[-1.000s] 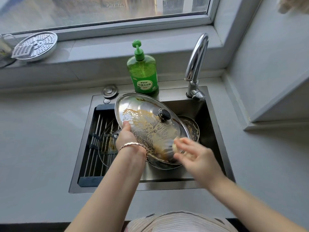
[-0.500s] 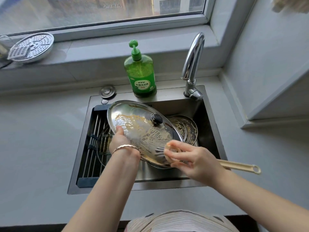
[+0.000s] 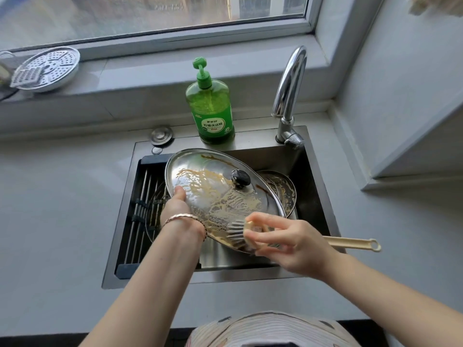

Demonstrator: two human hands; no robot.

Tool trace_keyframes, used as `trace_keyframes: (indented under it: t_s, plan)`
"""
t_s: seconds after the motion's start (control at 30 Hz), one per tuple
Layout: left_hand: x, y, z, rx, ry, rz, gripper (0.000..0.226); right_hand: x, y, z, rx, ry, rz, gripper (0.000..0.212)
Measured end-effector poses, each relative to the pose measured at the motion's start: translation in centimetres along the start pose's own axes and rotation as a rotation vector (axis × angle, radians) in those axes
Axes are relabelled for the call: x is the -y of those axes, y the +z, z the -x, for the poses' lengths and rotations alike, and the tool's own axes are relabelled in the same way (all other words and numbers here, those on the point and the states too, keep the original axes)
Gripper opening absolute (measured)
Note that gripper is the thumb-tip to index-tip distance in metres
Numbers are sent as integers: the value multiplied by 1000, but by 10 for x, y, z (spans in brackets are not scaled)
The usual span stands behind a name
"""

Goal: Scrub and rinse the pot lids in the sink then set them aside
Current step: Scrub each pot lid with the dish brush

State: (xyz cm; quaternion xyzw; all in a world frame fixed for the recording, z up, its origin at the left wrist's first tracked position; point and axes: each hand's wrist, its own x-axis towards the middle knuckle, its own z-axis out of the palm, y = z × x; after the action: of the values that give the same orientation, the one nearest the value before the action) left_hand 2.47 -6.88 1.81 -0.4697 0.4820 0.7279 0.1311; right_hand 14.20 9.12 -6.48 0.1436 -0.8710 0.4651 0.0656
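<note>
One tilted lid [image 3: 193, 169], brown suds [image 3: 218, 199], brush [image 3: 235, 232] touching (black knob [image 3: 240, 177]).

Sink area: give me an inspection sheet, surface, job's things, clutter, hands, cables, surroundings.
Surface: grey counter around a steel sink.
Job's things: large lid tilted over the sink, smeared with brown suds; second soiled lid behind it; brush bristles on the large lid.
Clutter: green soap bottle on the sink ledge; perforated plate on the windowsill.
Hands: left hand grips the large lid's rim; right hand grips the brush.
Cables: nothing seen.
Surroundings: window, faucet.
</note>
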Motion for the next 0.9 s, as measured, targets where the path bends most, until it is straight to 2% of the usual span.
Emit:
trace_keyframes:
  t_s: [0.17,0.33,0.43,0.5,0.63,0.77,0.9]
  plan:
    - [-11,-8,-16,48,40,-11,27,-28,-22,21,-78,170,-15,40]
    - [-10,-9,-15,58,46,-21,27,-10,-8,8,-15,71,-40,35]
    - [-13,-13,-18,64,37,8,28,-33,-23,15,-77,268,-86,34]
    - [-11,-13,-17,75,33,22,27,-37,-22,14,-93,381,-115,46]
    - [-14,-15,-16,100,38,16,26,-24,-11,10,-76,374,-209,47]
    - [-9,-20,-17,185,23,-25,27,-44,-31,2,-212,610,-194,41]
    - [-9,-17,-15,212,19,-10,28,-27,-21,0,-157,570,-245,39]
